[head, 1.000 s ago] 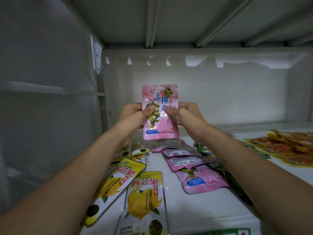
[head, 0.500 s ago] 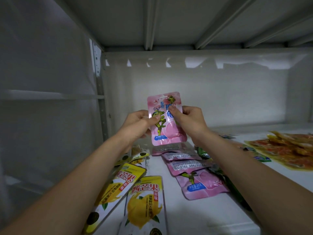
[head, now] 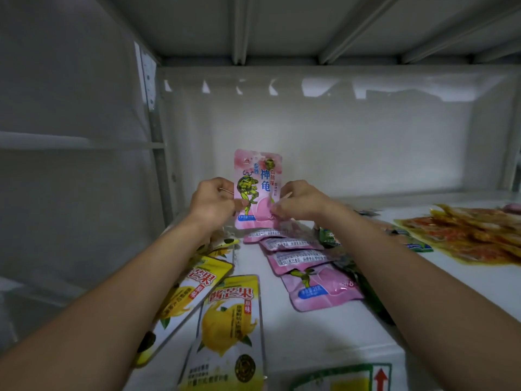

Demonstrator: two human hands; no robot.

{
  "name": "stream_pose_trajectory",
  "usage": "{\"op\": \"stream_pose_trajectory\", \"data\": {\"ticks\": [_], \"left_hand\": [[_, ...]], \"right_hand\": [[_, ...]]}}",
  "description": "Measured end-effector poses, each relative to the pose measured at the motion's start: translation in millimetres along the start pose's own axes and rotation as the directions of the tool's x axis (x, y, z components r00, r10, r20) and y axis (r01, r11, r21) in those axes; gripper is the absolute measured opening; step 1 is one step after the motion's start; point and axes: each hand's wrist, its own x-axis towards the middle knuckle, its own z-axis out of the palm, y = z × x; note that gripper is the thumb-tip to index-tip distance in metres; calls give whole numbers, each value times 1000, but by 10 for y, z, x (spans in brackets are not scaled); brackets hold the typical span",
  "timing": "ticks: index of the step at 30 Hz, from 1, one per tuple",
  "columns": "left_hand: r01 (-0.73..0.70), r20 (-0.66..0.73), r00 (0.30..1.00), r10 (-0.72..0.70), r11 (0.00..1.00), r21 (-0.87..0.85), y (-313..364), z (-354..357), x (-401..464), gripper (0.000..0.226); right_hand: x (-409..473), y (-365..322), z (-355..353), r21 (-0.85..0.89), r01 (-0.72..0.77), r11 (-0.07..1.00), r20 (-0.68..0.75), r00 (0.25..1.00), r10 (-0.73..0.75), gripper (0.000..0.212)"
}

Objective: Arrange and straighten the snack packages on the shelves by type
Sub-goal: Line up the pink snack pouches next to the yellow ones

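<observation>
Both hands hold one pink packet [head: 258, 187] upright at the back of the shelf [head: 310, 334]: the left hand [head: 212, 203] pinches its left edge, the right hand [head: 296, 203] its right edge, fingers curled round the sides with the thumbs pressed on the front. The packet's lower edge sits just below the fingers, touching or nearly touching the far end of the row of pink packets [head: 304, 266] that lies overlapping and runs from under the fingers toward the person. To the left of the fingers and nearer the person lie the yellow mango packets [head: 228, 328], one of them tilted; to the right, beyond a few green packets [head: 328, 238] tucked beside the pink row, lies an orange-red packet [head: 473, 235]. The step in hand looks like setting this pink packet at the head of its own kind. The next move probably calls for lowering it squarely onto that row, aligned with the others, and loosening both pinches together so it does not tip or slide sideways toward the green ones
</observation>
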Motion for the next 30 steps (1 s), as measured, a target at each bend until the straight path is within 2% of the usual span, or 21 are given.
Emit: {"op": "stream_pose_trajectory", "data": {"ticks": [1, 3, 5, 9, 13, 16, 18, 22, 25, 28, 30], "left_hand": [[5, -3, 1000, -5, 1000, -2, -15, 0, 2, 35], [21, -11, 1000, -21, 1000, -17, -38, 14, 5, 31], [40, -22, 999, -40, 999, -22, -47, 24, -21, 30], [133, -3, 991, -133, 990, -41, -14, -42, -161, 20], [197, 12, 980, -197, 972, -125, 24, -119, -256, 23], [173, 3, 985, -175, 970, -168, 63, -93, -259, 35], [149, 56, 988, -142, 973, -178, 86, -58, -270, 47], [132, 179, 977, -119, 989, -60, 147, -13, -305, 58], [139, 225, 963, -150, 988, 64, 234, -16, -282, 67], [129, 274, 947, -168, 979, 155, 317, 20, -227, 77], [118, 286, 944, -166, 977, 176, 389, 89, -212, 73]], "right_hand": [[12, 15, 30, -43, -8, 999, -1, 1000, 8, 32], [36, 35, 67, -5, -9, 1000, -1, 1000, 9, 34], [21, 28, 72, 24, -3, 1000, -8, 1000, 3, 31], [-37, 36, 82, -30, 15, 999, -76, 997, -17, 25], [-93, 94, 105, 145, -16, 989, -66, 997, 26, 18], [-77, 197, 81, 360, -96, 928, -93, 986, 138, 19], [-62, 218, 70, 440, -145, 886, -93, 974, 205, 25], [-110, 159, 52, 439, -218, 872, -86, 956, 282, 23], [-111, 133, 71, 379, -232, 896, -92, 954, 286, 9], [-72, 121, 71, 315, -257, 914, -13, 961, 275, 14], [-46, 103, 30, 281, -255, 925, 37, 966, 255, 19]]}}
